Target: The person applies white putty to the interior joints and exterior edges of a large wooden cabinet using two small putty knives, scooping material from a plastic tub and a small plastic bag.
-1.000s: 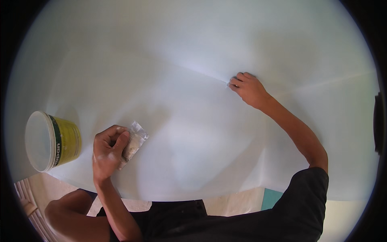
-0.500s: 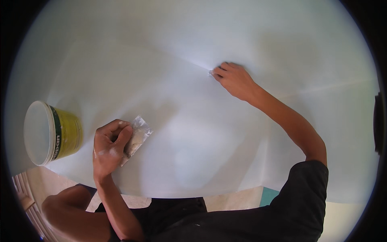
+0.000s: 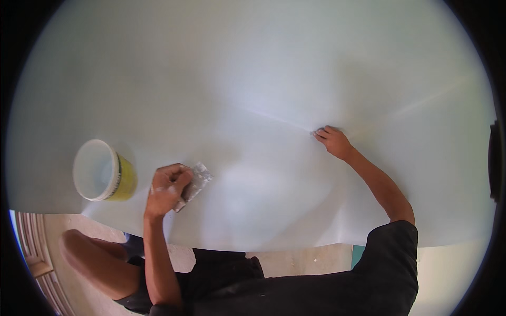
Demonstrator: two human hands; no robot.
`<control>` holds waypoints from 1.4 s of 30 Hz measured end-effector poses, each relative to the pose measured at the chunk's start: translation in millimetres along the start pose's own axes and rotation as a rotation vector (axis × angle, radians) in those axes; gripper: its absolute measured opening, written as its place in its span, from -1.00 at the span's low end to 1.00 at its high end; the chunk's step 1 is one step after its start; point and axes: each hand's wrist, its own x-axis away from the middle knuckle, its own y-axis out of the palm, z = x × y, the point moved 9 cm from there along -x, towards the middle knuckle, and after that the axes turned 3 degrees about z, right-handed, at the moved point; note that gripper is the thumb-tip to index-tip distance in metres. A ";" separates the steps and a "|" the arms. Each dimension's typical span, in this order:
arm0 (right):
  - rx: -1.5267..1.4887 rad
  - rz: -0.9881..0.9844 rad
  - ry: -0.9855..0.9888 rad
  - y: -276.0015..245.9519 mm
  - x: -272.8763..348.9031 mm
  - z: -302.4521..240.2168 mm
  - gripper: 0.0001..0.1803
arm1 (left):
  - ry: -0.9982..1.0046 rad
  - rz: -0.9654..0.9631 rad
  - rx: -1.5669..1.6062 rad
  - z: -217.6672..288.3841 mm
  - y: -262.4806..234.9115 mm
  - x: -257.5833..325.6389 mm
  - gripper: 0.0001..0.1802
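Observation:
My left hand (image 3: 164, 192) is closed around a flat, rectangular metal putty blade (image 3: 198, 181), its face smeared with pale paste. The blade is tilted, apart from the edge of the bucket beside it. Over to the right, my right hand (image 3: 334, 142) reaches out with fingers pinched against the broad pale surface (image 3: 263, 205). A small whitish-grey bit (image 3: 314, 133) shows at the fingertips, but the fingers hide most of it. It meets a faint line (image 3: 274, 120) that runs up and left across the surface.
Left of my left hand, a yellow and white plastic bucket (image 3: 126, 179) has its open mouth turned leftward. A second faint crease (image 3: 427, 101) crosses the surface at right. Below its near edge are my bent leg (image 3: 100, 263), bare floor and a teal patch (image 3: 358, 255).
The view has shifted, so the bucket and my left hand appear farther right. My right hand has moved right and nearer along the faint line. Both hands keep their hold.

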 end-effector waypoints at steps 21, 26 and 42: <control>0.081 -0.134 -0.033 -65.2 -187.1 -92.4 -0.70 | 0.086 0.044 0.087 -13.6 -0.7 4.3 -0.83; 0.076 -0.225 -0.067 -59.5 -143.2 -94.0 -0.88 | 0.075 0.039 0.060 -15.0 -1.3 2.0 -0.82; 0.119 0.154 -0.008 -46.5 -91.4 -57.3 -0.63 | 0.090 0.043 0.078 -16.4 -3.4 -5.4 -0.81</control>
